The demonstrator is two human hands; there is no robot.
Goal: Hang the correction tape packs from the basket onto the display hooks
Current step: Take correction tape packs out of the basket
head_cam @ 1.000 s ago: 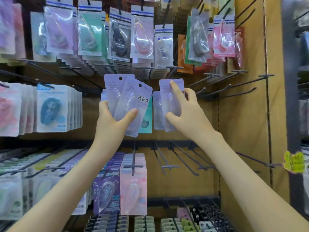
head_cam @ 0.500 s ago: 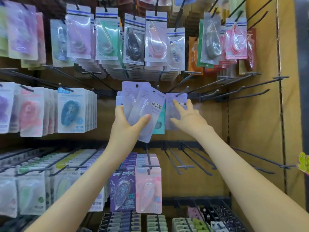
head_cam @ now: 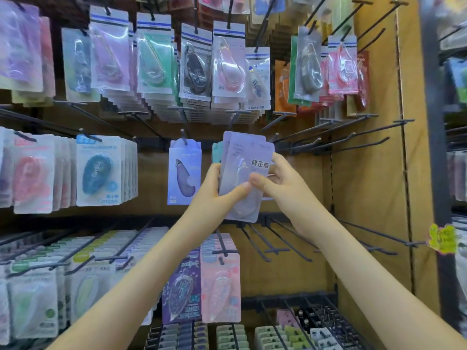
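The right hand (head_cam: 288,190) pinches, thumb and fingers (head_cam: 276,161) closed, the front correction tape pack (head_cam: 249,170) of a small stack (head_cam: 231,138). The left hand (head_cam: 213,190) grips that stack, thumb across its face. At nine o'clock, one lavender pack (head_cam: 184,173) already hangs on a hook. At two o'clock, bare hooks (head_cam: 336,142) wait. Several packs are left to hang.

The held lavender pack (head_cam: 246,173) reads "修正带".

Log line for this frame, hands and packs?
left hand: grips lilac pack stack | right hand: pinches front pack | hung pack: on hook beside stack | right hooks: bare
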